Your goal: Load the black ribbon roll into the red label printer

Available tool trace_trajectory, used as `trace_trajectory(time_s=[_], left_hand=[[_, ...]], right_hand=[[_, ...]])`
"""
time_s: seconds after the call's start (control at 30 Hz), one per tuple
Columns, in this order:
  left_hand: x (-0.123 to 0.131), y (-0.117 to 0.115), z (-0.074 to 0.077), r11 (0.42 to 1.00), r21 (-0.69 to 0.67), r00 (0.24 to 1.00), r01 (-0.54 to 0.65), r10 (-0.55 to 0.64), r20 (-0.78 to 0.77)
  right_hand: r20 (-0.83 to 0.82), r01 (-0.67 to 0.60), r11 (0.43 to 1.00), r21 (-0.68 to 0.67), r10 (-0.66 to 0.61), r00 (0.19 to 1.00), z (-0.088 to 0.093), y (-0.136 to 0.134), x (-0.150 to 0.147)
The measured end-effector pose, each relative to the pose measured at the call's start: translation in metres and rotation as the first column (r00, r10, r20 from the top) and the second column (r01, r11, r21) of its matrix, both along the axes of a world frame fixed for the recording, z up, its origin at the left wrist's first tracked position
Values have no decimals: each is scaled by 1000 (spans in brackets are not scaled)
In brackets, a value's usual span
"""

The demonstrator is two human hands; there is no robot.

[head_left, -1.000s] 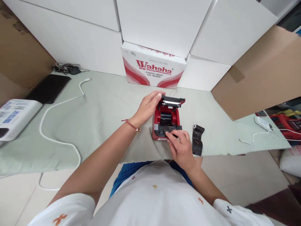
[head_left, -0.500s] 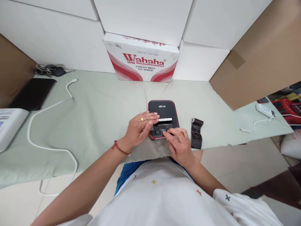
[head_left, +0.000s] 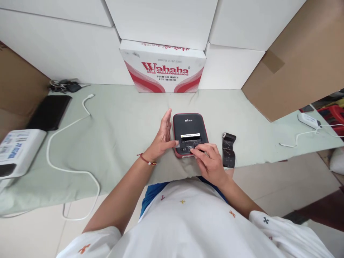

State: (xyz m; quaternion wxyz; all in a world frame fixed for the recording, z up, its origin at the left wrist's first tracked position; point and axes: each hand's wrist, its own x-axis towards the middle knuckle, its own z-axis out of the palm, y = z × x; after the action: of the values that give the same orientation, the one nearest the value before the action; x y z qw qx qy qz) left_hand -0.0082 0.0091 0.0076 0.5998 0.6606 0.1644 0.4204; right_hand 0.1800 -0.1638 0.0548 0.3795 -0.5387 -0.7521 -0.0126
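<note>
The red-and-black label printer (head_left: 190, 125) sits lid-shut on the counter (head_left: 120, 118) between both hands. The left hand (head_left: 162, 138) braces its side, open and flat. The right hand (head_left: 211, 163) bunches its fingertips on the glossy strip (head_left: 189, 144) at the slot; whether it pinches or presses, I cannot tell. It looks like the strip is being seated, and any tug wants that brace kept firm.
</note>
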Motion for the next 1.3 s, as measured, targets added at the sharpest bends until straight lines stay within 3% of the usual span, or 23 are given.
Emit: trace_trajectory(time_s=[0.17, 0.4, 0.47, 0.53, 0.6, 0.7, 0.77, 0.87, 0.97, 1.03, 1.13, 1.2, 1.23, 1.3], left_hand=[[4, -6, -21, 970, -223, 994, 100, -89, 59], [9, -7, -28, 971, -186, 985, 148, -127, 117], [10, -4, -30, 977, -161, 987, 138, -121, 110], [11, 0, -32, 980, -149, 988, 132, -118, 97], [12, 2, -34, 980, -148, 989, 130, -116, 95], [13, 5, -36, 981, -137, 987, 134, -121, 105], [13, 6, -37, 983, -127, 987, 134, -121, 105], [14, 8, -39, 985, -110, 987, 137, -126, 103], [14, 9, -40, 985, -78, 984, 156, -148, 100], [14, 9, -39, 984, -76, 984, 160, -152, 98], [13, 8, -37, 986, -82, 987, 144, -137, 87], [13, 7, -35, 987, -98, 990, 125, -118, 75], [13, 7, -35, 987, -111, 992, 116, -108, 71], [13, 7, -34, 985, -137, 992, 108, -99, 71]], right_hand=[[-24, 15, 1000, 23, -15, 1000, 1, 2, -3], [-127, -45, 998, -44, 39, 991, 27, 16, 10], [-134, -10, 995, -102, -4, 991, 40, 31, 16], [-31, 78, 975, -208, -86, 996, 52, 53, 19], [205, 208, 907, -366, -139, 969, 63, 77, 17], [550, 401, 734, -548, -46, 834, 73, 111, 6], [617, 447, 663, -600, 28, 786, 75, 128, -4], [611, 453, 626, -635, 49, 790, 73, 142, -15], [606, 464, 612, -641, 33, 794, 76, 137, -18], [545, 409, 653, -638, 7, 838, 88, 121, -12], [234, 187, 738, -648, -41, 971, 114, 82, 13], [-35, 61, 748, -661, -112, 993, 125, 57, 39], [-118, 60, 752, -657, -180, 977, 125, 48, 54], [-132, 148, 731, -666, -310, 941, 114, 38, 80]])
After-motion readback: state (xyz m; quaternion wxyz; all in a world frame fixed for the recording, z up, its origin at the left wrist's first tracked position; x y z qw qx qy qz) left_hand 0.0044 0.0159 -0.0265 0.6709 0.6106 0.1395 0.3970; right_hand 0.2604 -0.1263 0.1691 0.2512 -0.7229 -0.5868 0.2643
